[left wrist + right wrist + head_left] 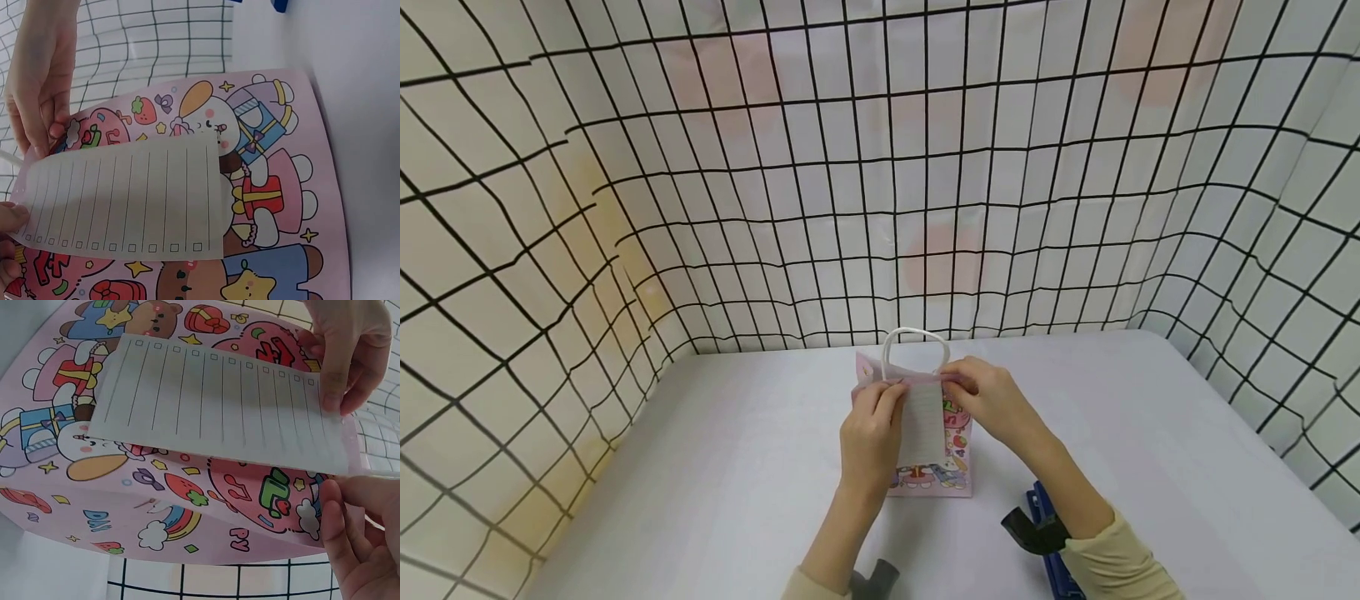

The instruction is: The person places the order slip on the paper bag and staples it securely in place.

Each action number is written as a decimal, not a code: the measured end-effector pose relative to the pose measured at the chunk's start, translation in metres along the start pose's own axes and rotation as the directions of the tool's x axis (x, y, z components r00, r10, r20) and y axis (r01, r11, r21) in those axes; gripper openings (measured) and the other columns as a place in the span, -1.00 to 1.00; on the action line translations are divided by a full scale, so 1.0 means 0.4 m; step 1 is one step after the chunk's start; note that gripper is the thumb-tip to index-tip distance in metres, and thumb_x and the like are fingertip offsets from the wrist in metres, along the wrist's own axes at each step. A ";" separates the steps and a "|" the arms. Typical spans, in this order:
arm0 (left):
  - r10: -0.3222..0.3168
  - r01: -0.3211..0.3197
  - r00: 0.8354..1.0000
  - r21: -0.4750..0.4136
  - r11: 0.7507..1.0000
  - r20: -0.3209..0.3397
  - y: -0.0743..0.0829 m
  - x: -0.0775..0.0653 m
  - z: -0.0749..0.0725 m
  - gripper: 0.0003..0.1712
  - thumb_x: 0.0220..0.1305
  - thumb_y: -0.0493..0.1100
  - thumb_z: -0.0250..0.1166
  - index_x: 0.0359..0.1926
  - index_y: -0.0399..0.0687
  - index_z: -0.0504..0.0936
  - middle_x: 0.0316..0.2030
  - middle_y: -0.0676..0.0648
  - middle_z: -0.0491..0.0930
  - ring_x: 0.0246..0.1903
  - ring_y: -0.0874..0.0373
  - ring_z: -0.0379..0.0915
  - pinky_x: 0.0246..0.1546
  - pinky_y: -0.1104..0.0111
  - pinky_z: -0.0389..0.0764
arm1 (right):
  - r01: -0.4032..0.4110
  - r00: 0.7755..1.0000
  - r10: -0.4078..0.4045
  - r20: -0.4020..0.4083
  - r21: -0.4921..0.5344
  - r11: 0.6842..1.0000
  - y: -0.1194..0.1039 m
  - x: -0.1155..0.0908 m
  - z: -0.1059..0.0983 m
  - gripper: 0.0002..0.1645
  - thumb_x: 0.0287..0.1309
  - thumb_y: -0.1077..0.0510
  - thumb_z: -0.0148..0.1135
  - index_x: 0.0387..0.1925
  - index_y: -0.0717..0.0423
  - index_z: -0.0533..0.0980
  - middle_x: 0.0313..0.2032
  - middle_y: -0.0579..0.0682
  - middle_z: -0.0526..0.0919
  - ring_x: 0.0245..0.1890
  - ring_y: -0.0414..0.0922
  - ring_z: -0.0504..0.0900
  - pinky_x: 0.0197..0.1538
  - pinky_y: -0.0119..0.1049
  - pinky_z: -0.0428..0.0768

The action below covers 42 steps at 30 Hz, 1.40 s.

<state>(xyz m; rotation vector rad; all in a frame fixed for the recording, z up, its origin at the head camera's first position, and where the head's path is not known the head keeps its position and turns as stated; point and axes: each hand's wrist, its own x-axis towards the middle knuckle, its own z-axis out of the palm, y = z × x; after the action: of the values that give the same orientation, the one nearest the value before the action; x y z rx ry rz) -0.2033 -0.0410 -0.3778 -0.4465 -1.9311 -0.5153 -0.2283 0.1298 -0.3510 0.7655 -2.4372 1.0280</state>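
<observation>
A pink paper gift bag (958,479) with cartoon animals and a white handle (916,332) stands upright on the table. Against its front lies a white lined checklist sheet (922,425), its top edge at the bag's rim. My left hand (872,429) pinches the sheet's top left corner and the rim between thumb and fingers. At the opposite top corner, my right hand (996,404) pinches the rim and the edge of the sheet. In the right wrist view, the left thumb (333,394) presses on the paper, whose lower end stands slightly off the bag.
A blue tool (1060,575), partly hidden by the right forearm, lies on the white table (737,467) near the front. Black grid netting (850,208) over white sheeting encloses the table's back and sides. Dark wrist cameras (1037,532) sit on both wrists.
</observation>
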 end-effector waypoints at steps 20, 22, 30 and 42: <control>0.016 -0.016 1.000 -0.013 1.000 0.005 -0.019 -0.001 0.021 -0.89 0.01 -0.30 0.34 -0.38 -0.18 0.62 -0.44 -0.03 0.56 -0.42 0.20 0.52 -0.34 0.50 0.59 | -0.044 0.999 0.044 0.021 -0.017 0.999 0.002 -0.005 0.009 -0.68 -0.04 0.09 0.34 -0.22 0.11 0.51 -0.36 -0.06 0.53 -0.50 -0.28 0.44 -0.48 -0.51 0.49; 0.006 -0.005 1.000 -0.024 1.000 0.020 -0.019 -0.001 0.020 -0.90 0.03 -0.29 0.33 -0.36 -0.18 0.61 -0.43 -0.03 0.55 -0.40 0.20 0.52 -0.31 0.50 0.58 | -0.015 1.000 0.015 -0.003 -0.024 1.000 0.006 -0.004 0.013 -0.74 -0.04 0.17 0.33 -0.26 0.14 0.52 -0.37 -0.05 0.54 -0.50 -0.27 0.45 -0.49 -0.51 0.50; 0.010 -0.009 1.000 -0.043 0.999 0.007 -0.021 0.001 0.020 -0.87 0.02 -0.28 0.34 -0.36 -0.20 0.57 -0.41 -0.04 0.54 -0.38 0.19 0.52 -0.30 0.50 0.59 | -0.017 0.999 0.017 -0.044 -0.013 1.000 0.006 -0.004 0.015 -0.90 0.02 0.24 0.27 -0.37 0.15 0.53 -0.44 -0.04 0.54 -0.52 -0.28 0.43 -0.50 -0.51 0.49; 0.034 -0.035 0.997 -0.017 0.999 -0.062 -0.050 -0.003 0.024 -0.78 0.02 -0.17 0.32 -0.34 -0.21 0.54 -0.39 -0.06 0.50 -0.38 0.16 0.42 -0.32 0.49 0.54 | -0.038 0.997 0.037 -0.067 -0.014 0.999 0.003 -0.006 0.018 -0.93 0.05 0.21 0.25 -0.38 0.13 0.55 -0.44 -0.07 0.55 -0.53 -0.28 0.42 -0.50 -0.50 0.48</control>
<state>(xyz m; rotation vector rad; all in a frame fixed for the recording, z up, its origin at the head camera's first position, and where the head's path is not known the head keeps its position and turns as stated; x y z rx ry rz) -0.2205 -0.0526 -0.3853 -0.4690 -1.8576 -0.5189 -0.2280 0.1261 -0.3576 0.6724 -2.4087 1.0302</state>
